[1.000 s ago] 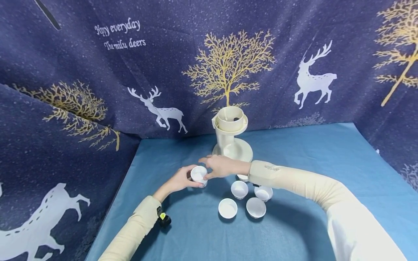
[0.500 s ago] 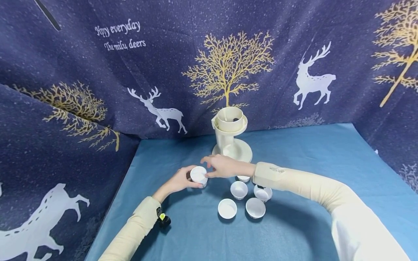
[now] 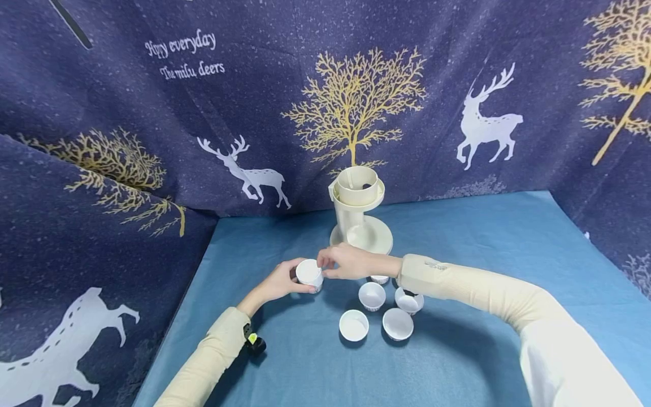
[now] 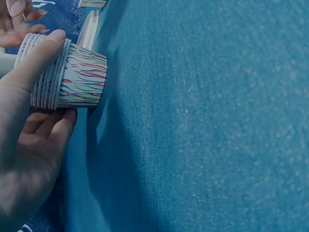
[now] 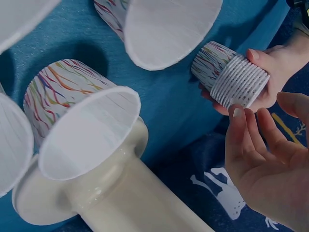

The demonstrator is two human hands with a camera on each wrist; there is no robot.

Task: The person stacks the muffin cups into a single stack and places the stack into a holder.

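In the head view, my left hand [image 3: 278,281] grips a stack of nested white paper baking cups [image 3: 309,272] above the cloth. The left wrist view shows colourful wavy stripes on the lowest cup [image 4: 83,77] and the layered rims, with my thumb across them and fingers beneath. My right hand [image 3: 347,262] is at the right side of the stack's mouth, its fingers bent loosely. From the right wrist view, a fingertip [image 5: 236,114] overlaps the rim of the stack [image 5: 240,82]; whether it touches, I cannot tell. Thumb and fingers stand apart there.
Several single baking cups stand on the blue cloth [image 3: 305,362], such as a front cup [image 3: 354,325] and one beside it [image 3: 398,324]. Behind my right hand rises a cream stand [image 3: 351,217] with a round base and ring-shaped top. A patterned dark blue curtain [image 3: 315,22] hangs behind.
My right hand has shifted slightly right, and its extended fingers have drawn in towards the thumb. The left hand and the stack have stayed almost still.
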